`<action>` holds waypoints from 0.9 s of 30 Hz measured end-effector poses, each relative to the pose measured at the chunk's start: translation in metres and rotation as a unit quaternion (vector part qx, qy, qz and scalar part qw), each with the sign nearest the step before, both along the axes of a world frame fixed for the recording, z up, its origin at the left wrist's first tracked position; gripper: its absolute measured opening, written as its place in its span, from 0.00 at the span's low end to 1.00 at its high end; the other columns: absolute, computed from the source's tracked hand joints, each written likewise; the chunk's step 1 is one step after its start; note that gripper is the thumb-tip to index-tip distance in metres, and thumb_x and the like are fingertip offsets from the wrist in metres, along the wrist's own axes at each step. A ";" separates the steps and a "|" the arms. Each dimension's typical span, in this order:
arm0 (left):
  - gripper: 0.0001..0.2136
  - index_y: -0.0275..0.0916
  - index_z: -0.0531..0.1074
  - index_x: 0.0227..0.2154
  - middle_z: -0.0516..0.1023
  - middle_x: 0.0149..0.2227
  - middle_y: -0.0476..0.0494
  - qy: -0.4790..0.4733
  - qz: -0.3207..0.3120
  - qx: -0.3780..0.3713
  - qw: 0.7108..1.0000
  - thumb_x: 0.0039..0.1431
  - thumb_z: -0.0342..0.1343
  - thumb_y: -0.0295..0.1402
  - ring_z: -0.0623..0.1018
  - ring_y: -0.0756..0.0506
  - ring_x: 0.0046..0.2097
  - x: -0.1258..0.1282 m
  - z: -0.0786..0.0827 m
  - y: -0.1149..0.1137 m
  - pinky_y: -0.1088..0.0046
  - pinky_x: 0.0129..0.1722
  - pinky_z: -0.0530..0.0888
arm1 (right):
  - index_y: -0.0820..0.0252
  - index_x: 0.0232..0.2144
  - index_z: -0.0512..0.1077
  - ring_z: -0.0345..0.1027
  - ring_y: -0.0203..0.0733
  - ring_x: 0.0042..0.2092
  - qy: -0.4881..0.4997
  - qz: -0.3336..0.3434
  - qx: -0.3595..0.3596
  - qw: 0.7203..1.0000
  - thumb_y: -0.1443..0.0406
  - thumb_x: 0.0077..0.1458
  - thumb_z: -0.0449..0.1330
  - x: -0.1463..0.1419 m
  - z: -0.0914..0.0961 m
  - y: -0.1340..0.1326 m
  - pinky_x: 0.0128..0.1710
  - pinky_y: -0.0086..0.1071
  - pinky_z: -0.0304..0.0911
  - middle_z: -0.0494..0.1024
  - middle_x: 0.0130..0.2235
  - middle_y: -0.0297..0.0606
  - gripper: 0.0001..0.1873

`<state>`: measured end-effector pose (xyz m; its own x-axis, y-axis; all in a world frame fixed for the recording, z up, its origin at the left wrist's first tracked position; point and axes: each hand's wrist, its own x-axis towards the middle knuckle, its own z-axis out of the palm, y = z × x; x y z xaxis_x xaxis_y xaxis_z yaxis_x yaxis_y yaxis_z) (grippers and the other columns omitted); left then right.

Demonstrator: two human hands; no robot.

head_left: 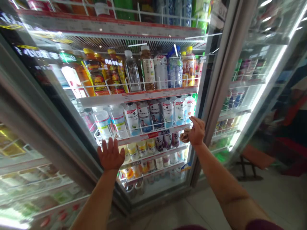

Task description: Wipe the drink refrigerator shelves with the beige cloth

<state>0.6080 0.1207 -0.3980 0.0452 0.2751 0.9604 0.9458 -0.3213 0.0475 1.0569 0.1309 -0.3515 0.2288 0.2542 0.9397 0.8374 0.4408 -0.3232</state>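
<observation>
My left hand point(110, 154) is open, with fingers spread and palm toward the glass door point(153, 198) of a drinks fridge. Whether it touches the glass I cannot tell. My right hand point(197, 130) is near the right side of the same door, its fingers bent together around a crumpled brown-and-white cloth point(185, 135). The cloth sticks out to the left of the hand, and the fingers cover part of it. Behind the glass, white-labelled bottles point(145, 116) stand in a row between the two hands.
Other shelves hold tea bottles point(98, 73) with yellow caps and small yellow-labelled bottles point(142, 149). A metal door frame point(217, 86) runs down the right, with another lit fridge beyond it. A brown stool point(257, 157) stands on the tiled floor point(189, 212) at right.
</observation>
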 end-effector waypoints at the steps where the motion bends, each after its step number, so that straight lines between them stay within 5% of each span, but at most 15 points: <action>1: 0.28 0.36 0.67 0.64 0.68 0.64 0.28 -0.001 0.002 -0.002 1.000 0.66 0.51 0.46 0.53 0.29 0.72 0.000 0.000 0.000 0.40 0.69 0.45 | 0.61 0.56 0.74 0.66 0.49 0.63 0.014 -0.010 -0.003 1.000 0.64 0.69 0.44 -0.003 -0.004 0.004 0.66 0.53 0.60 0.75 0.58 0.51 0.24; 4: 0.29 0.35 0.66 0.65 0.67 0.65 0.27 0.017 0.021 0.010 1.000 0.66 0.51 0.45 0.52 0.29 0.73 0.000 0.000 0.001 0.40 0.69 0.46 | 0.63 0.64 0.67 0.58 0.56 0.68 0.060 -0.041 -0.024 0.997 0.59 0.69 0.47 -0.027 -0.039 0.014 0.67 0.60 0.55 0.69 0.63 0.56 0.26; 8: 0.30 0.32 0.64 0.66 0.63 0.67 0.26 0.025 0.041 0.000 0.999 0.66 0.50 0.45 0.50 0.28 0.73 -0.001 -0.001 0.001 0.37 0.69 0.45 | 0.69 0.73 0.35 0.30 0.59 0.76 0.189 -0.095 -0.039 0.977 0.63 0.70 0.36 -0.060 -0.087 0.021 0.68 0.69 0.42 0.39 0.73 0.66 0.34; 10: 0.31 0.30 0.64 0.66 0.63 0.67 0.24 0.019 0.045 -0.001 0.999 0.66 0.50 0.44 0.50 0.28 0.73 0.000 0.000 0.000 0.36 0.69 0.46 | 0.69 0.73 0.29 0.24 0.60 0.76 0.206 -0.081 -0.060 0.973 0.62 0.70 0.38 -0.069 -0.099 0.016 0.68 0.70 0.40 0.30 0.73 0.66 0.36; 14: 0.30 0.31 0.66 0.65 0.66 0.65 0.25 0.011 0.049 0.003 0.999 0.66 0.50 0.45 0.52 0.28 0.73 -0.001 0.001 0.000 0.37 0.69 0.47 | 0.60 0.73 0.42 0.28 0.64 0.76 0.108 0.018 -0.120 0.987 0.61 0.64 0.52 -0.075 -0.125 -0.020 0.67 0.72 0.44 0.40 0.74 0.56 0.40; 18: 0.30 0.32 0.66 0.65 0.66 0.65 0.26 0.024 0.049 0.013 0.998 0.66 0.51 0.46 0.54 0.26 0.72 -0.002 0.001 0.000 0.36 0.69 0.48 | 0.53 0.70 0.53 0.49 0.54 0.72 0.005 0.072 -0.098 0.993 0.73 0.56 0.48 -0.067 -0.143 -0.056 0.65 0.58 0.61 0.58 0.68 0.48 0.40; 20: 0.29 0.31 0.64 0.65 0.65 0.66 0.25 0.034 0.049 0.023 0.998 0.67 0.52 0.44 0.54 0.26 0.72 -0.002 0.001 0.001 0.35 0.69 0.49 | 0.53 0.67 0.56 0.59 0.50 0.67 -0.007 0.067 -0.053 0.996 0.74 0.55 0.47 -0.057 -0.125 -0.062 0.60 0.52 0.68 0.63 0.63 0.50 0.38; 22: 0.29 0.30 0.64 0.65 0.64 0.67 0.27 0.042 0.049 0.035 0.997 0.68 0.52 0.43 0.54 0.26 0.72 -0.002 0.001 0.001 0.36 0.68 0.49 | 0.55 0.63 0.61 0.65 0.49 0.60 -0.003 0.057 0.005 0.998 0.73 0.57 0.49 -0.041 -0.082 -0.056 0.57 0.48 0.71 0.67 0.56 0.50 0.31; 27: 0.29 0.31 0.64 0.66 0.63 0.67 0.29 0.040 0.044 0.038 0.998 0.69 0.49 0.46 0.53 0.28 0.72 0.002 0.002 0.001 0.39 0.69 0.48 | 0.58 0.54 0.65 0.65 0.48 0.59 0.016 0.042 0.103 0.994 0.66 0.62 0.52 0.010 0.085 -0.005 0.64 0.52 0.63 0.69 0.53 0.49 0.17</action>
